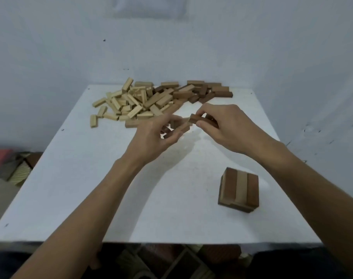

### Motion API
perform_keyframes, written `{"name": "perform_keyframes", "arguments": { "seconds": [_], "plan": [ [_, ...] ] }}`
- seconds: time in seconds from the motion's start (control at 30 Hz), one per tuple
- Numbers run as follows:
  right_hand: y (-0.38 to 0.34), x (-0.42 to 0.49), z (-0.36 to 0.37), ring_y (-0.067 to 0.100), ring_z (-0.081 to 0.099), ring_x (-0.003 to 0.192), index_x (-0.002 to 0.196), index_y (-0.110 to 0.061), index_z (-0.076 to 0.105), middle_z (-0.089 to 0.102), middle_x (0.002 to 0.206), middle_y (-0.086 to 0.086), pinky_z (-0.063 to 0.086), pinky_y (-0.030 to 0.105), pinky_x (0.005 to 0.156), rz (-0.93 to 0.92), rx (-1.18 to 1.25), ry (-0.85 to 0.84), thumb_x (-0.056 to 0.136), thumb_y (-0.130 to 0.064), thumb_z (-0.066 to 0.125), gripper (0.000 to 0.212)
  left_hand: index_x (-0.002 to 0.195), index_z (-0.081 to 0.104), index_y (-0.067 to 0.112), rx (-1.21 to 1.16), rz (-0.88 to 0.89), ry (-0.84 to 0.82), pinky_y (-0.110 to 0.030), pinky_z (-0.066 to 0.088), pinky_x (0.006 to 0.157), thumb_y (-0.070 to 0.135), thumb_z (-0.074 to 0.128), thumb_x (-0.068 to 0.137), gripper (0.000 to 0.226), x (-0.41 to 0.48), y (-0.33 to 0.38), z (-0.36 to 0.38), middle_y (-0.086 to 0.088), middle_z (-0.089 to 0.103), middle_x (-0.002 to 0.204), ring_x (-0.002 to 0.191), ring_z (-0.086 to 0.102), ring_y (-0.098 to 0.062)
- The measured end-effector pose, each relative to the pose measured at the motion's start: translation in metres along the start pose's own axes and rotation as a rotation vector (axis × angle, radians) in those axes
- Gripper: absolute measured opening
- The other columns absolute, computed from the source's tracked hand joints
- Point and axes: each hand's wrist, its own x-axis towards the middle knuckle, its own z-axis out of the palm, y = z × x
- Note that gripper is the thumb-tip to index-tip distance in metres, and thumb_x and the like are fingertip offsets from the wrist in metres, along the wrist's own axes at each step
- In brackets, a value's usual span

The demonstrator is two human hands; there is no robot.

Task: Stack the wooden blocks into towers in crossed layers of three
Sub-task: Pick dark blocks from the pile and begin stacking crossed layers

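Dark block [196, 119], held above the middle of the white table [71, 188], pinched by the right hand [228, 127]: thumb on the near side, curled fingertips on the far side. Long axis roughly left to right, square end pointing left toward the other hand, right end hidden in the palm.

Just left and a little lower, second dark block [176, 131], gripped in the curled fingers of the left hand [151, 137], thumb pressed along its near side. Long axis slanting from near left to far right, far end close under the first block. Perhaps another piece behind those fingers; impossible to tell.

Nearer and to the right, low tower [239, 191] standing on the table, well apart from both hands. Top layer of three laid side by side, dark, pale, dark, long axes running near to far. Layer beneath laid crosswise, long axes left to right. Number of layers unclear from this angle.

At the far edge, pile of loose blocks [151, 99], jumbled at all angles, pale wood mostly on the left, dark brown mostly on the right, a few pale strays at the near left of the heap.

Table surface lightly scuffed. Pale wall [191, 47] behind and to the right. Blurred clutter [14, 166] on the floor at left, more under the near edge.
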Motion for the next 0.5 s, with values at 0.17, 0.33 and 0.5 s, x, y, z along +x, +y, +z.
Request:
{"name": "perform_keyframes", "arguments": {
  "seconds": [0.17,0.33,0.5],
  "plan": [
    [-0.057,-0.037,0.029,0.014,0.056,0.077,0.105,-0.02,0.057,0.06,0.088,-0.003,0.049,0.033,0.068,0.02,-0.037,-0.084,0.097,-0.028,0.06,0.012,0.104,0.075,0.018,0.001,-0.054,-0.033,-0.037,0.056,0.079,0.018,0.077,0.085,0.019,-0.047,-0.004,-0.013,0.009,0.071,0.09,0.08,0.065,-0.009],
    [-0.078,-0.065,0.073,0.02,0.052,0.089,0.109,-0.018,0.053,0.055,0.098,0.0,0.042,0.033,0.071,0.062,-0.053,-0.072,0.097,-0.021,0.056,0.013,0.102,0.074,0.017,-0.029,-0.102,-0.045,-0.036,0.055,0.081,0.013,0.077,0.083,0.02,-0.08,-0.01,-0.016,0.007,0.072,0.095,0.086,0.066,-0.012],
    [-0.086,-0.079,0.102,0.021,0.047,0.096,0.111,-0.015,0.054,0.054,0.109,0.001,0.041,0.03,0.073,0.068,-0.03,-0.049,0.094,-0.009,0.056,0.018,0.098,0.072,0.018,-0.011,-0.149,-0.03,-0.029,0.053,0.081,0.012,0.075,0.085,0.015,-0.098,-0.011,-0.017,0.009,0.071,0.094,0.085,0.063,-0.005]
  ]
}}
